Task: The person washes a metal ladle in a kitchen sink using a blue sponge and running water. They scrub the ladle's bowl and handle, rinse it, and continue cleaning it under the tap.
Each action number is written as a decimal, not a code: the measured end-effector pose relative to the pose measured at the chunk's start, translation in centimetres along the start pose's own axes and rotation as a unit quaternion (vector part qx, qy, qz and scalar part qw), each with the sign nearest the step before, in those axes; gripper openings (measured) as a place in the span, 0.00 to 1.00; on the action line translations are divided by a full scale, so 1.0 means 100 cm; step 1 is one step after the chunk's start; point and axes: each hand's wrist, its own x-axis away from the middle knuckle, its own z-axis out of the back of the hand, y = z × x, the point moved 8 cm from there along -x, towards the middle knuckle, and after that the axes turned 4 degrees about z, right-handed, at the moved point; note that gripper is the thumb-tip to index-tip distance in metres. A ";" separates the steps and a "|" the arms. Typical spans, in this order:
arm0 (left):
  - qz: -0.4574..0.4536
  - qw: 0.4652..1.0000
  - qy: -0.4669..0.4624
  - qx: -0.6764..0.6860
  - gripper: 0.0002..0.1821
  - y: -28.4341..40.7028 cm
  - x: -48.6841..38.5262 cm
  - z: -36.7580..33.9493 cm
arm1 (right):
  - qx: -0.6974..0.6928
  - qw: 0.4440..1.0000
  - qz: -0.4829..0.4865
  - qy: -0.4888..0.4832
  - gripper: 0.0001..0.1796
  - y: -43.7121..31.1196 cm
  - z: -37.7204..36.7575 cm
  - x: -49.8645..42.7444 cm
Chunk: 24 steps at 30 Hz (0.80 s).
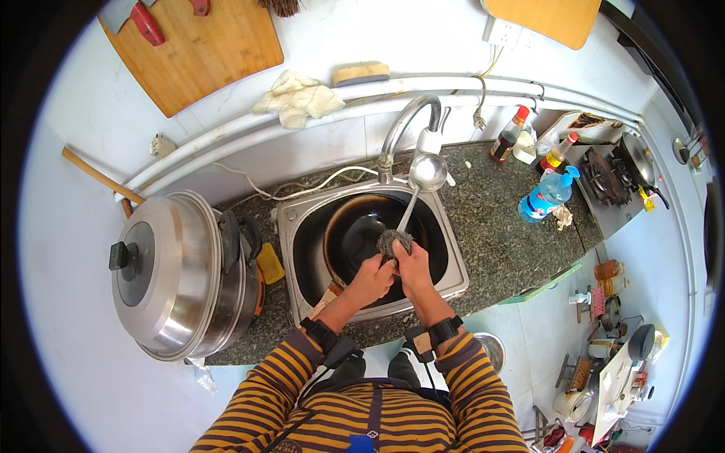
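Note:
A metal ladle [429, 172] is held over the sink, its bowl up near the faucet and its handle slanting down toward me. My right hand [414, 266] presses a grey steel wool scrubber [391, 242] around the ladle's handle. Close beside it, my left hand [371, 281] grips the handle's lower end, which the fingers mostly hide. Below both hands, a dark wok [354, 232] with a browned rim rests in the stainless steel sink [457, 266]; its wooden handle [324, 300] pokes out over the front edge by my left forearm.
A curved faucet [405, 122] rises behind the sink. Left of it stand a large lidded steamer pot [170, 272] and a yellow sponge [270, 264]. On the right counter are a blue pump bottle [544, 197], a sauce bottle [508, 136] and a gas stove [609, 181].

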 end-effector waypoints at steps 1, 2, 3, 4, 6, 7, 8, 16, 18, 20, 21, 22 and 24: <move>0.000 1.000 0.005 0.000 0.10 0.003 -0.002 -0.001 | 0.023 0.999 0.012 0.028 0.15 -0.004 0.003 -0.006; -0.010 1.000 -0.009 0.017 0.11 0.007 -0.001 -0.003 | 0.046 0.997 0.022 0.055 0.16 -0.006 0.006 -0.008; 0.006 1.000 0.009 -0.007 0.11 0.006 0.001 -0.002 | 0.035 0.998 -0.001 0.057 0.17 -0.004 0.005 -0.010; 0.008 1.000 0.005 -0.015 0.11 0.009 0.000 -0.002 | 0.024 0.998 -0.020 0.059 0.18 -0.005 0.007 -0.013; 0.012 1.000 -0.007 -0.005 0.12 0.012 0.000 -0.004 | 0.025 0.997 -0.042 0.059 0.19 -0.004 0.011 -0.014; 0.041 0.999 -0.006 0.002 0.12 0.007 0.001 -0.003 | 0.083 0.995 -0.018 0.057 0.19 -0.009 0.013 -0.014; 0.062 0.998 -0.008 0.016 0.12 0.004 0.002 -0.001 | 0.134 0.990 -0.005 0.046 0.18 -0.010 0.013 -0.013; 0.063 0.998 -0.008 -0.023 0.14 -0.022 0.018 0.006 | 0.198 0.975 0.083 0.064 0.19 0.031 0.015 0.006; 0.063 0.997 0.018 -0.031 0.14 -0.025 0.020 0.010 | 0.332 0.931 0.100 0.116 0.21 0.028 0.018 0.001; 0.087 0.996 0.017 -0.027 0.14 -0.027 0.019 0.014 | 0.339 0.927 0.097 0.126 0.23 0.021 0.019 -0.009; 0.098 0.995 0.005 -0.007 0.13 -0.027 0.020 0.015 | 0.357 0.923 0.053 0.137 0.24 0.021 0.023 -0.012; 0.115 0.993 0.008 -0.012 0.13 -0.029 0.023 0.019 | 0.235 0.964 -0.030 0.116 0.26 0.031 0.021 -0.016; 0.139 0.990 -0.001 0.008 0.13 -0.030 0.026 0.022 | 0.045 0.989 -0.116 0.080 0.24 0.034 0.018 -0.012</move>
